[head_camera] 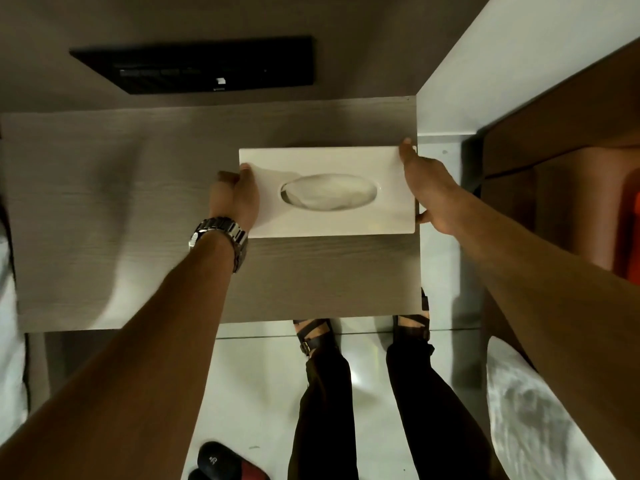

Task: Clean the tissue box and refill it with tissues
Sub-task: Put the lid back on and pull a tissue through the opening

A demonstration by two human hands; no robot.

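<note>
A white rectangular tissue box (322,161) lies flat on the right part of a grey wooden table (104,209). White tissue (329,192) shows through the oval opening in its top. My left hand (235,195), with a metal watch at the wrist, grips the box's left end, thumb on top. At the right end my right hand (429,188) holds the box, with one finger on the far right corner and the thumb at the near right edge.
A black panel (207,64) is fixed to the wall behind the table. The table's right edge meets a white wall (485,81), with brown furniture (554,133) beyond. White bedding (540,410) lies at lower right. My feet in sandals (315,337) stand on the pale floor, beside black-and-red slippers (225,462).
</note>
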